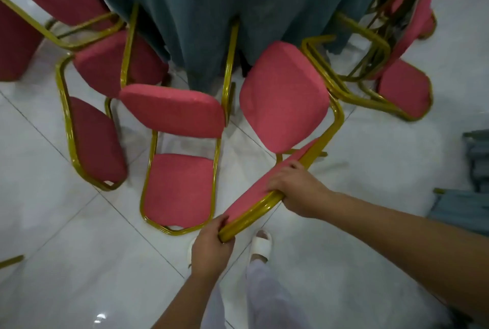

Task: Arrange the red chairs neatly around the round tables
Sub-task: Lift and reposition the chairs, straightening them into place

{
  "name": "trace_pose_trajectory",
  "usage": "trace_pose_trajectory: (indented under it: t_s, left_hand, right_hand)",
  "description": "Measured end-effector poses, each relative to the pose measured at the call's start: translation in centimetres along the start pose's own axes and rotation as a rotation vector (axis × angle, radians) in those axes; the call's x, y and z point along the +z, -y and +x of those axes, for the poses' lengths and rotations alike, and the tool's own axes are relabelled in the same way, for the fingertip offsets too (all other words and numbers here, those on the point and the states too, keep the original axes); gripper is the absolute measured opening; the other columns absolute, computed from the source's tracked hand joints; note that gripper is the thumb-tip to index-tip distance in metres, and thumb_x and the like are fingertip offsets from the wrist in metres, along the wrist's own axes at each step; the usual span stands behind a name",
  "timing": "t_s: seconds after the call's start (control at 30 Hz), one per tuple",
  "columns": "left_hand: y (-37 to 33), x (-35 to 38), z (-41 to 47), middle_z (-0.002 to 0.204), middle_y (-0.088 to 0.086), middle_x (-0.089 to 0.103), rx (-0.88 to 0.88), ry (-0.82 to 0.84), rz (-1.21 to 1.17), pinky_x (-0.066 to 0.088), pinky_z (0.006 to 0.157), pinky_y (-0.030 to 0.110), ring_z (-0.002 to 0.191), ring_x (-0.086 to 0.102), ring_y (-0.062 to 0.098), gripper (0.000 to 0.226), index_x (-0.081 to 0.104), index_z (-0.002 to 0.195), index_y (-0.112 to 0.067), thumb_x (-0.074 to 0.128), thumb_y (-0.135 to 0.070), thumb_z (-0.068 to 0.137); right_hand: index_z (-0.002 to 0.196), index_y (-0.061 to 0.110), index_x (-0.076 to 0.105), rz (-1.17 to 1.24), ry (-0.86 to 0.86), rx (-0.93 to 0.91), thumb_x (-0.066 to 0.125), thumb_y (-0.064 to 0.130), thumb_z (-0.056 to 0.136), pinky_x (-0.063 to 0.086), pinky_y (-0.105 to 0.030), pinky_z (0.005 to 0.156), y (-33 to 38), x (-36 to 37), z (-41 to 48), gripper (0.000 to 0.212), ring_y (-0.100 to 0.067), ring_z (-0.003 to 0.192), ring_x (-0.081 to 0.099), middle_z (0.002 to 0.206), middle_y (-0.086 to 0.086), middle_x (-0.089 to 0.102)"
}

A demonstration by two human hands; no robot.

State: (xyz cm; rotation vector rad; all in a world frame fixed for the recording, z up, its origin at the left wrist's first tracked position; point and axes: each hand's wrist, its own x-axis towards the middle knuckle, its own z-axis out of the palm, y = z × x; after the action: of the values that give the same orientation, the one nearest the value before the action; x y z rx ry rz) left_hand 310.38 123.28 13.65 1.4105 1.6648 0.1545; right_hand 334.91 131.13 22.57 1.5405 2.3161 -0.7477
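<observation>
A white slipper (260, 245) is seen on the tiled floor (79, 262) just right of the left grip (211, 249); a grey-blue pile (473, 196) is stacked well right of the right grip (296, 191).

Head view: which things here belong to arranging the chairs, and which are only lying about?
Belongs to the job:
held red chair, its backrest held by the left hand and right hand; neighbouring red chair; round table under teal cloth.

Not part of it:
grey-blue object at the right edge, unclear what; white slipper on the person's foot.
</observation>
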Motion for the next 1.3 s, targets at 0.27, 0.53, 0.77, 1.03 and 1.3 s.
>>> trace_pose_trajectory:
  t_s: [0.27, 0.53, 0.77, 1.03, 1.3]
  left_hand:
    - [-14.8, -4.3, -2.9, 0.075, -0.016, 0.056, 0.542, 0.132, 0.409, 0.043, 0.056, 0.02, 0.066, 0.052, 0.005, 0.03, 0.059, 0.111, -0.04, 0.064, -0.031, 0.082]
    - [-30.0, -0.4, -6.9, 0.066, -0.01, 0.051, 0.872, 0.323, 0.663, 0.035, 0.054, 0.025, 0.065, 0.054, 0.012, 0.014, 0.056, 0.083, -0.027, 0.065, -0.037, 0.078]
    - [-39.4, 5.3, -9.7, 0.099, -0.011, 0.067, 0.972, 0.402, 0.633, 0.052, 0.068, 0.031, 0.087, 0.062, 0.012, 0.034, 0.063, 0.12, -0.032, 0.066, -0.034, 0.087]
    - [-37.8, 11.4, -9.6, 0.146, -0.008, 0.037, 0.898, 0.749, 0.602, 0.033, 0.099, 0.024, 0.124, 0.039, 0.009, 0.052, 0.055, 0.135, -0.028, 0.07, -0.022, 0.086]
    - [-18.6, 1.8, -5.1, 0.104, 0.004, 0.061, 0.128, 0.652, 0.409, 0.046, 0.064, 0.021, 0.078, 0.057, 0.014, 0.039, 0.061, 0.128, -0.015, 0.068, -0.018, 0.09]
  right_hand:
    - [0.096, 0.008, 0.076, 0.338, -0.513, 0.354, 0.064, -0.007, 0.078, 0.051, -0.043, 0.082, -9.8, -7.1, -13.2, 0.025, -0.025, 0.097, 0.056, 0.104, -0.005, 0.06]
    - [0.122, 0.032, 0.065, 0.358, -0.644, 0.825, 0.067, 0.011, 0.085, 0.047, -0.048, 0.095, -17.4, -6.3, -23.2, 0.042, -0.035, 0.124, 0.048, 0.144, -0.008, 0.044]
    - [0.155, 0.03, 0.013, 0.878, -0.872, 1.043, 0.067, 0.02, 0.088, 0.045, -0.048, 0.101, -14.9, -0.1, -30.6, 0.086, -0.036, 0.123, 0.049, 0.149, -0.015, 0.031]
    - [0.152, 0.027, 0.024, 1.113, -0.658, 1.107, 0.063, 0.025, 0.088, 0.045, -0.031, 0.09, -4.9, 10.5, -29.4, 0.075, -0.028, 0.122, 0.052, 0.151, -0.006, 0.027]
    - [0.146, 0.022, 0.037, 1.092, -0.466, 0.881, 0.06, 0.027, 0.09, 0.04, -0.022, 0.088, -0.9, 9.9, -22.1, 0.062, -0.02, 0.119, 0.05, 0.148, -0.006, 0.033]
